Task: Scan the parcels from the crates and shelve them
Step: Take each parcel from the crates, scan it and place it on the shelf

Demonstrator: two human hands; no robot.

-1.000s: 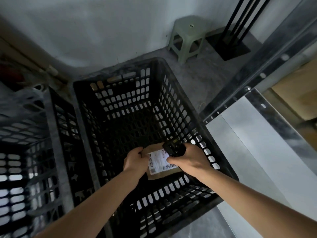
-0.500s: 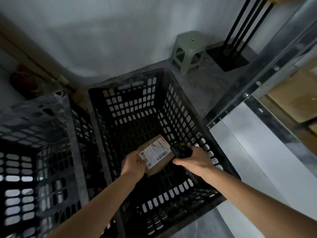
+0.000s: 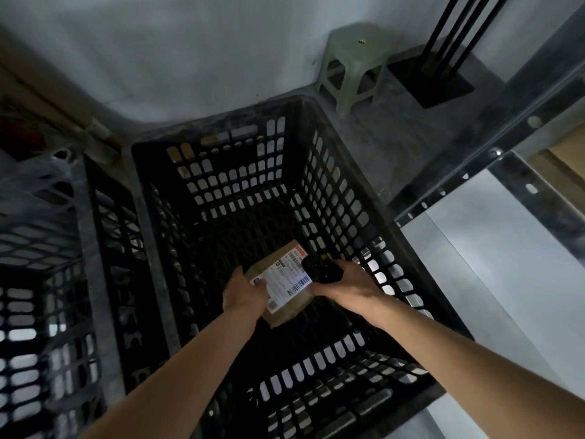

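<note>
A small brown cardboard parcel (image 3: 286, 307) with a white shipping label (image 3: 285, 280) is held inside a black slatted crate (image 3: 152, 236). My left hand (image 3: 245, 294) grips the parcel's left edge. My right hand (image 3: 343, 285) grips a black handheld scanner (image 3: 321, 269), whose head sits over the label's right end, where a barcode is lit up. Apart from this parcel, the crate's dark floor shows nothing.
A second black crate (image 3: 41, 280) stands to the left. A metal shelf post (image 3: 493, 144) and a pale shelf board (image 3: 500, 274) are on the right, with a cardboard box (image 3: 566, 153) further back. A green plastic stool (image 3: 354, 61) and a black stand (image 3: 440, 71) sit by the wall.
The parcel has turned so its label faces up and runs towards the scanner. My right hand has brought the scanner over the label's right end. The view has shifted slightly.
</note>
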